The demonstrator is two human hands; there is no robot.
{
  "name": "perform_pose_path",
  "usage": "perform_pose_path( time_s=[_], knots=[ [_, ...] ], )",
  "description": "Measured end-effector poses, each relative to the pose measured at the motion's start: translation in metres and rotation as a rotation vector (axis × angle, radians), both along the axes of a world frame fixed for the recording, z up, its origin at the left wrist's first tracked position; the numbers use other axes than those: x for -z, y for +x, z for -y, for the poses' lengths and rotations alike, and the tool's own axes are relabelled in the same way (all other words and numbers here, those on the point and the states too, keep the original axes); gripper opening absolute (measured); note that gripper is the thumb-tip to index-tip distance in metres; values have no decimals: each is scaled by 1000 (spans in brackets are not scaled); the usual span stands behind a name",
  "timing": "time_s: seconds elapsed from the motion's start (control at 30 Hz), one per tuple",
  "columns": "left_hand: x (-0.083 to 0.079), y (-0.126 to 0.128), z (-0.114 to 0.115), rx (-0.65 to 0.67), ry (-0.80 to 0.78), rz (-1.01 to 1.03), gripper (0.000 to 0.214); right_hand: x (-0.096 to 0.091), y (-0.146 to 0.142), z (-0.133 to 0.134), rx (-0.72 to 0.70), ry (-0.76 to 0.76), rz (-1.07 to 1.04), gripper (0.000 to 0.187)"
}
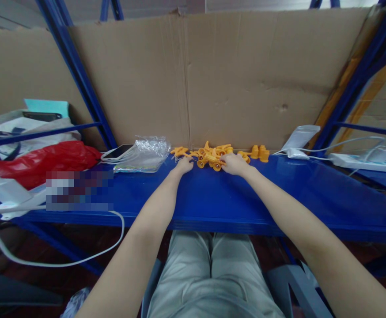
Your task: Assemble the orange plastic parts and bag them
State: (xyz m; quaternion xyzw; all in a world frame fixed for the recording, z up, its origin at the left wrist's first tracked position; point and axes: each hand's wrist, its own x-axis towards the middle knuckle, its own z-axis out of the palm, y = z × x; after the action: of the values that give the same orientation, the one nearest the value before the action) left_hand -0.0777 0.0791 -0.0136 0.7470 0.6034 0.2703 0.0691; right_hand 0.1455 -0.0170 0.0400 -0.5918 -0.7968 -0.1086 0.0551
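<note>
A heap of small orange plastic parts (211, 155) lies at the back of the blue shelf (213, 198), against a cardboard wall. My left hand (184, 164) reaches to the heap's left edge, fingers curled by a star-shaped orange piece (179, 151). My right hand (233, 163) rests at the heap's right side with its fingers closed among the parts; what they hold is hidden. Two more orange pieces (259, 153) stand just right of that hand.
A crumpled clear plastic bag (146, 152) and a phone (120, 151) lie left of the heap. A red bag (43, 162) and white cables (47, 260) are further left. A white pouch (300, 140) and a power strip (361, 162) sit right. Blue uprights (77, 75) frame the bay.
</note>
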Motion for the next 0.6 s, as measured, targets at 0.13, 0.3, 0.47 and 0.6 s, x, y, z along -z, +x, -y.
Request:
perform_pose_path(
  time_s=[0.13,0.3,0.47,0.6],
  knots=[
    [-4,2,1,19,-62,53,46,-1,1,-2,5,-5,-48,34],
    [-5,6,4,66,-83,175,51,0,2,-6,-85,123,-144,32],
    [-4,8,4,137,-55,226,53,0,4,-13,-161,253,-328,25],
    [-2,7,2,75,-67,219,53,-3,6,-16,-168,260,-551,18]
  ],
)
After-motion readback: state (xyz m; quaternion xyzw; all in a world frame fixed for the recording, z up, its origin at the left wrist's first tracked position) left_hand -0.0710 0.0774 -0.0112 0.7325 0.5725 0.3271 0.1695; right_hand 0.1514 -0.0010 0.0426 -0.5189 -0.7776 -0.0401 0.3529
